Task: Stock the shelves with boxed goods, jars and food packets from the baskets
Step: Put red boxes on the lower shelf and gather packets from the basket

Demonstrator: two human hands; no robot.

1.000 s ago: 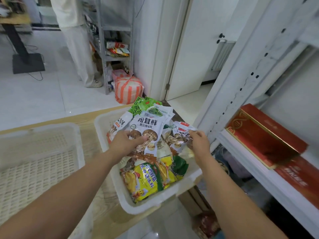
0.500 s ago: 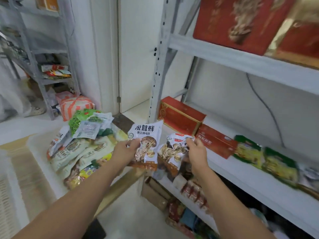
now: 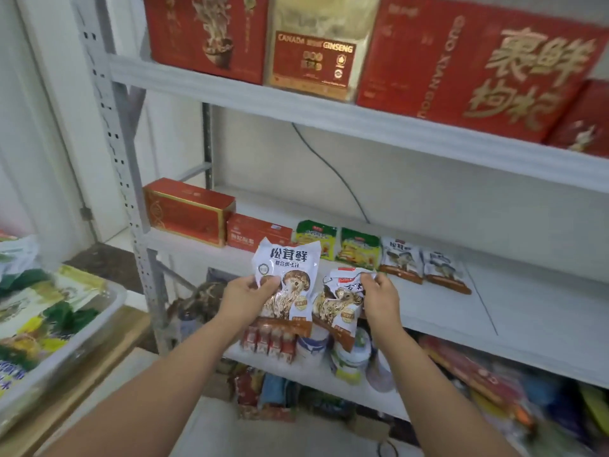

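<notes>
Head camera: your left hand (image 3: pixel 245 300) grips a large mushroom packet (image 3: pixel 287 268), your right hand (image 3: pixel 379 300) pinches a smaller packet (image 3: pixel 336 308), both held just before the front edge of the middle shelf (image 3: pixel 494 311).

The upper shelf (image 3: pixel 362 127) carries upright red boxes (image 3: pixel 204 34) with a gold box (image 3: pixel 316 51) between them. On the middle shelf (image 3: pixel 527 311) a red box (image 3: pixel 188 211), a smaller red box (image 3: pixel 257 234), two green packets (image 3: pixel 316 237) and two white packets (image 3: pixel 400 258) lie in a row. The lower shelf (image 3: pixel 313 382) bears jars (image 3: pixel 349 361) and small red packets (image 3: pixel 268 341).
</notes>
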